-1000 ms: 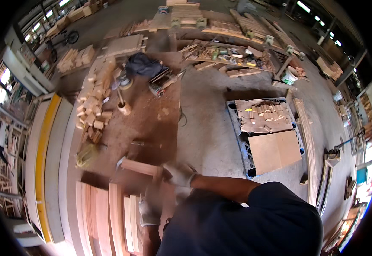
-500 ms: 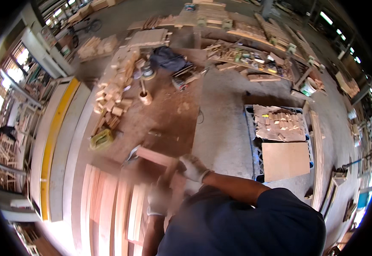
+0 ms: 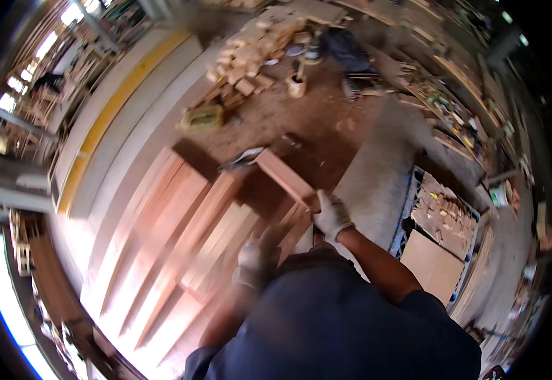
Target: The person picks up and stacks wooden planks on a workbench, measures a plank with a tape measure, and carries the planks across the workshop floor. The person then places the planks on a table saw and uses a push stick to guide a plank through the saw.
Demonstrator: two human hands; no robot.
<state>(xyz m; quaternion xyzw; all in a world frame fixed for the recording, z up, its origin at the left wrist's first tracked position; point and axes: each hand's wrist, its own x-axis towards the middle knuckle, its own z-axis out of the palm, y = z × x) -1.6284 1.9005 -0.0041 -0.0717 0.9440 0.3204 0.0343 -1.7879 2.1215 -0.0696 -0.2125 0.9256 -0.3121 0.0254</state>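
Note:
My right hand [image 3: 332,215], in a pale work glove, is closed on the near end of a short wooden board [image 3: 283,177]. The board slants up and left from it. My left hand [image 3: 257,258], gloved too, is smeared by motion, and its fingers do not show clearly. It hovers by the near ends of several long planks [image 3: 222,237] lying side by side at the left. Between my hands lies another reddish wooden piece [image 3: 296,229], partly hidden. A dark and silvery object [image 3: 245,158], too blurred to name, sits beside the board's far end.
A yellow-green block-shaped container [image 3: 202,118] and a heap of wood offcuts [image 3: 250,60] stand beyond the planks. A small pot with a stick [image 3: 296,85] is near them. At right, a blue pallet [image 3: 409,206] carries small wood pieces and a brown sheet [image 3: 431,266]. A long yellow-striped bench [image 3: 114,120] runs along the left.
The whole view has turned, so the scene sits tilted clockwise. My right hand stays at the short board's near end. My left hand has moved apart from my right.

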